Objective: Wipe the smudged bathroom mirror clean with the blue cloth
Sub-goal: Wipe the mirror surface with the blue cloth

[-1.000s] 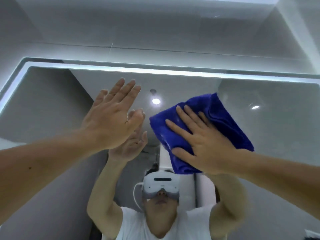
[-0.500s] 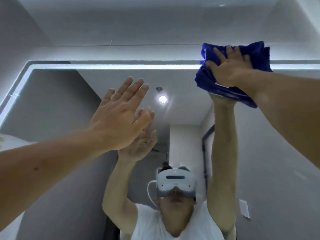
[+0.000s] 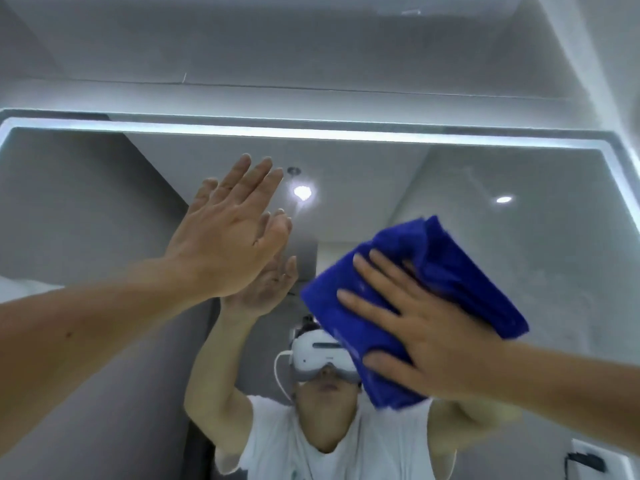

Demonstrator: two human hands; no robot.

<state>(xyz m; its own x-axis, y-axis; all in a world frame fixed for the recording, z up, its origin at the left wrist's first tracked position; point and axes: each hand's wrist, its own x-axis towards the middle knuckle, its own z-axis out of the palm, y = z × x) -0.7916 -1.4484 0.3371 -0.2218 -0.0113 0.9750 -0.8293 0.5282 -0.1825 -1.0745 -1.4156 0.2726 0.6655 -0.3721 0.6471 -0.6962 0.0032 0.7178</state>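
Observation:
The mirror (image 3: 519,258) fills most of the view, framed by a lit strip along its top and sides. My right hand (image 3: 426,327) lies flat with spread, straight fingers on the folded blue cloth (image 3: 457,268), pressing it against the glass right of centre. My left hand (image 3: 228,237) is flat on the glass at centre left, fingers straight and together, holding nothing. The cloth hides the glass under it. The reflection shows a person in a white shirt and headset.
The lit strip (image 3: 311,133) marks the mirror's top edge, and grey wall (image 3: 311,57) rises above it. The mirror's right edge (image 3: 623,188) curves down near the frame's side. A ceiling lamp's reflection (image 3: 302,192) glares between my hands.
My right hand has swept the cloth down from the mirror's top edge to the glass right of centre. My left hand has stayed flat on the same spot.

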